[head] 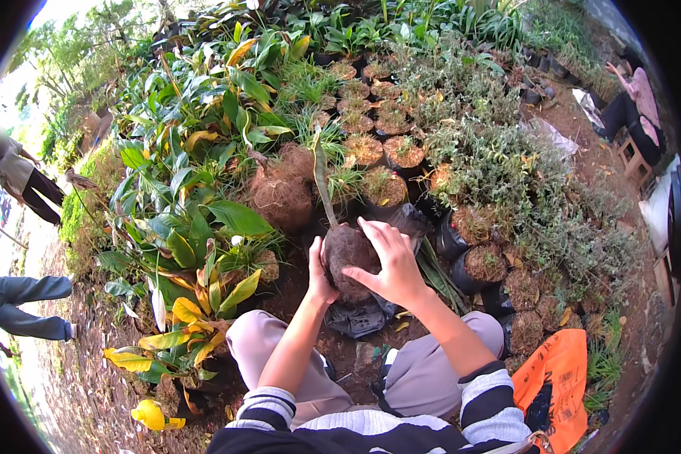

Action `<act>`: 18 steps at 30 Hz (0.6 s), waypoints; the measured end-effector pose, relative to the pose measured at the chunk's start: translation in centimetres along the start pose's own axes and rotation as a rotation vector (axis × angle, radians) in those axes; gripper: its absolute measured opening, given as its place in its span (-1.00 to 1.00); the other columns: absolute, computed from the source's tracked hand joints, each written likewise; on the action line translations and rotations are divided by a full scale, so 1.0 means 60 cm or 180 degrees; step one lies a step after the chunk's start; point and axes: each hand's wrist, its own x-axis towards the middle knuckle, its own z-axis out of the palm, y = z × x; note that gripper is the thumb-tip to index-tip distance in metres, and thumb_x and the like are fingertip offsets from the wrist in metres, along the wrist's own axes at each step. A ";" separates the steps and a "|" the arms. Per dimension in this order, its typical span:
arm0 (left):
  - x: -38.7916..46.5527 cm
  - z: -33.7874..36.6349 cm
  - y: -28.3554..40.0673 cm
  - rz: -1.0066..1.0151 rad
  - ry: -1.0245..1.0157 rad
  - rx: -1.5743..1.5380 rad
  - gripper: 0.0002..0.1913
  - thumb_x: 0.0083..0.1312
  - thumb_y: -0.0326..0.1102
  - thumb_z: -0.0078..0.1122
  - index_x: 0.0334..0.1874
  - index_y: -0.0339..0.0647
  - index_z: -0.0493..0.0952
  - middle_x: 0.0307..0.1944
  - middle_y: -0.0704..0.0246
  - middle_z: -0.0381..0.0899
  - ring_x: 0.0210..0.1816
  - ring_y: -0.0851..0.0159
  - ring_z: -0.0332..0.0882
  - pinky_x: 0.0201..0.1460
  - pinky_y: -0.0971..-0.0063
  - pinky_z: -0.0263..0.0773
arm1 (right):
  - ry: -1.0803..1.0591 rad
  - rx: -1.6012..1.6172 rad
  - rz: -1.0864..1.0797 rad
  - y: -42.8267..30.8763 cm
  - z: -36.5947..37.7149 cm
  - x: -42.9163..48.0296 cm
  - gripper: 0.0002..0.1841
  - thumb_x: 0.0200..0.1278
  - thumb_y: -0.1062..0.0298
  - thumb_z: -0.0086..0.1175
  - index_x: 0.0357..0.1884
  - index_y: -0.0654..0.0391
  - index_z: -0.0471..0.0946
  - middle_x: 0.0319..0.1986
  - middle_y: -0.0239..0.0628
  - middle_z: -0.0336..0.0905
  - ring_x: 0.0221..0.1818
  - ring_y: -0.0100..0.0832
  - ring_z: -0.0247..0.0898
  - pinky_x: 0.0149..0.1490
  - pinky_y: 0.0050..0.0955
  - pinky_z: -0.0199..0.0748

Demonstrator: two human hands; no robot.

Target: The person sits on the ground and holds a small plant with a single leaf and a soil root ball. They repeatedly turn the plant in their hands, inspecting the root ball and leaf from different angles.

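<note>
A dark, rounded root ball of soil (349,255) is between my two hands, above the ground in front of my knees. From its top rises one long, narrow leaf (322,176) that looks like a snake plant's. My left hand (321,275) cups the ball's left side. Across its right side lies my right hand (394,261), thumb over the front and fingers near the top. Directly below is a crumpled black plastic grow bag (356,319). More long green leaves (441,272) lie to the right, partly behind my right forearm.
A brown fibrous root mass (284,190) lies ahead to the left. Broad-leaved plants (187,227) crowd the left, and potted seedlings (386,184) stand ahead. An orange bag (556,380) is at my right; a yellow bottle (149,415) lies lower left. Other people (20,170) are nearby.
</note>
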 end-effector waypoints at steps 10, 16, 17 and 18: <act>0.004 -0.006 -0.026 -0.0352 -0.0614 0.1368 -0.55 0.25 -0.23 0.12 0.15 -0.31 0.39 -0.06 0.30 0.54 -0.07 0.39 0.53 0.04 0.49 0.45 | 0.0216 0.3387 0.1635 0.097 0.033 0.026 -0.64 0.24 0.26 0.23 -0.04 0.29 0.51 -0.22 -0.34 0.61 -0.15 -0.61 0.48 -0.04 -0.61 0.43; 0.002 -0.003 -0.046 -0.0898 -0.0402 0.1111 -0.58 0.32 -0.20 0.06 0.16 -0.27 0.38 -0.07 0.29 0.55 -0.11 0.35 0.58 -0.04 0.45 0.52 | 0.0203 0.3342 0.1653 0.126 0.042 0.022 -0.74 0.20 0.47 0.17 -0.09 0.34 0.52 -0.25 -0.27 0.63 -0.22 -0.53 0.55 -0.11 -0.55 0.50; 0.002 -0.003 -0.045 -0.0965 -0.0393 0.0965 -0.59 0.33 -0.20 0.07 0.15 -0.26 0.39 -0.08 0.30 0.56 -0.13 0.37 0.59 -0.05 0.46 0.52 | 0.0178 0.3458 0.1639 0.129 0.043 0.020 -0.74 0.21 0.47 0.15 -0.08 0.34 0.51 -0.25 -0.26 0.63 -0.21 -0.52 0.56 -0.09 -0.54 0.50; 0.001 -0.002 -0.044 -0.1029 -0.0379 0.0815 -0.60 0.33 -0.20 0.08 0.15 -0.24 0.41 -0.08 0.32 0.57 -0.14 0.38 0.59 -0.06 0.48 0.51 | 0.0149 0.3572 0.1625 0.126 0.040 0.021 -0.74 0.22 0.48 0.13 -0.07 0.34 0.51 -0.24 -0.25 0.63 -0.20 -0.51 0.56 -0.07 -0.53 0.51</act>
